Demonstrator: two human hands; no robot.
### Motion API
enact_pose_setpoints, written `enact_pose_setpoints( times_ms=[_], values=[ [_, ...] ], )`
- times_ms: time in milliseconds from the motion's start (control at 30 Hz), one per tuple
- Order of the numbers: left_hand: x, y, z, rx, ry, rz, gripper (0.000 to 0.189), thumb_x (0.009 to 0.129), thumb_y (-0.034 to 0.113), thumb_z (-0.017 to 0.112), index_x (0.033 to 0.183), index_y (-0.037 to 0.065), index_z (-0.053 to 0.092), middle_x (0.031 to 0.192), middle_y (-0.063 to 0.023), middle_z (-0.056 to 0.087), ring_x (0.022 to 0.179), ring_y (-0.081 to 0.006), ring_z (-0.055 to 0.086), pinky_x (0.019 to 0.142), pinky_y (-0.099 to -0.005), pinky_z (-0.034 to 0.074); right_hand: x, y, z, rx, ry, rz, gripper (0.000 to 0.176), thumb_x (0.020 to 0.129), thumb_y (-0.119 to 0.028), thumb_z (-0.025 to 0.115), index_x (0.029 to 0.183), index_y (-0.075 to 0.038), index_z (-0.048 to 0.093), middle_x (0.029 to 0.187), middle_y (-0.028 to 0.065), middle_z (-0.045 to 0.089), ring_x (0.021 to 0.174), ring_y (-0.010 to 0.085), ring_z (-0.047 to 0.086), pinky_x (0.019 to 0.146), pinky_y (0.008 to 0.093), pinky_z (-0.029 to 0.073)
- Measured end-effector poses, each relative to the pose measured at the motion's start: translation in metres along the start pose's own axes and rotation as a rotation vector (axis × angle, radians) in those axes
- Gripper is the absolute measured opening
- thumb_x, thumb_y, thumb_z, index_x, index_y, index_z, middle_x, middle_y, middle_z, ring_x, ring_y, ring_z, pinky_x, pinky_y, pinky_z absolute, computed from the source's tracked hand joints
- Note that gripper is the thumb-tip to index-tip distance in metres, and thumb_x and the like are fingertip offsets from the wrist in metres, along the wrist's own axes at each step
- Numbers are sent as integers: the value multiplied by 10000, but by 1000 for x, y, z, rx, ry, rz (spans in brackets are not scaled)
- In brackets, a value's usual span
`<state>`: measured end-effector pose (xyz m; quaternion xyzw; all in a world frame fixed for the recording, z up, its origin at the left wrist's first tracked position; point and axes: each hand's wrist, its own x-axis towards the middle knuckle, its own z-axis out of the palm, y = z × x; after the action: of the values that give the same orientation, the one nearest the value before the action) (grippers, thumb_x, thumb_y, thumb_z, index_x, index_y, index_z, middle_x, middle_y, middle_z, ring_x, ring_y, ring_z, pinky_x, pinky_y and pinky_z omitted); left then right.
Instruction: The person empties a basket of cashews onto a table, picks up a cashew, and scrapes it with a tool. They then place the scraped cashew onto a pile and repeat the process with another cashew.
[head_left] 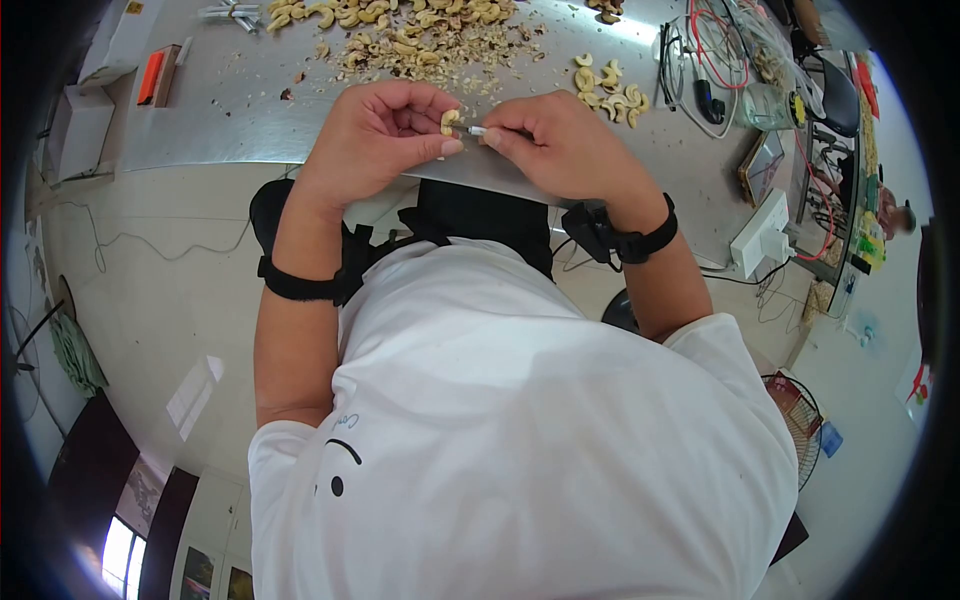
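Observation:
My left hand (385, 140) pinches a pale cashew nut (450, 121) between thumb and fingertips, just above the near edge of the metal table (230, 125). In my right hand (565, 140) is a slim knife-like tool (474, 130) with a silver collar; its thin tip meets the cashew. Most of its handle is hidden by my fingers. Beyond the hands lies a big heap of cashews (400, 25), with broken bits and skin flakes (410, 62) spread in front of it. A smaller group of whole cashews (615, 90) sits past my right hand.
An orange-red box (152, 78) and bundled silver tools (230, 14) are at the left. At the right are tangled cables (705, 60), a glass jar (765, 108) and a white power strip (762, 232). Another person (893, 215) is at the far right.

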<state>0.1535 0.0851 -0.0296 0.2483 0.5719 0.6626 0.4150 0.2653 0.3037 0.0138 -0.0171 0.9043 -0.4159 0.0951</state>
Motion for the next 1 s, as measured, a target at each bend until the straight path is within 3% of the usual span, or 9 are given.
enact_pose_setpoints(
  times_ms=[200,400,500,800,900,1000],
  values=[
    [1,-1,-1,7,-11,9,324,841,-80,786,1148,-22,701,972,-67,761,867,-99,722,771,-225,585,1,3,0,6,-5,-34,160,905,-178,680,956,-44,750,738,177,669,647,368,629,605,433,486],
    [0,2,-1,13,1,-26,315,848,-75,780,1147,-23,699,972,-68,762,870,-104,726,777,-227,586,-6,10,1,129,122,-60,162,914,-179,696,1003,-63,767,779,161,696,669,350,642,627,400,504],
    [2,0,-1,10,1,-23,316,850,-69,781,1151,-21,696,971,-69,762,871,-105,728,777,-225,585,-7,10,-3,52,58,-38,162,943,-97,675,1069,-20,739,815,117,702,685,209,624,663,314,504],
    [1,1,0,19,13,-30,328,853,-61,785,1164,-17,690,963,-70,763,863,-100,726,763,-222,581,-5,5,1,5,62,-51,148,947,-136,662,1017,-26,733,772,126,675,655,282,620,625,352,489],
    [1,1,-1,17,9,-28,332,849,-64,787,1164,-16,693,963,-70,763,857,-95,722,754,-218,577,-3,1,2,-3,100,-60,137,920,-162,675,924,-43,744,752,178,669,681,392,635,618,447,492],
    [1,0,0,15,9,-15,333,845,-74,786,1160,-17,697,966,-70,763,854,-93,720,753,-217,576,-2,4,1,-44,77,-69,148,918,-170,670,907,-40,740,749,181,667,686,398,636,614,459,490]
  ],
)
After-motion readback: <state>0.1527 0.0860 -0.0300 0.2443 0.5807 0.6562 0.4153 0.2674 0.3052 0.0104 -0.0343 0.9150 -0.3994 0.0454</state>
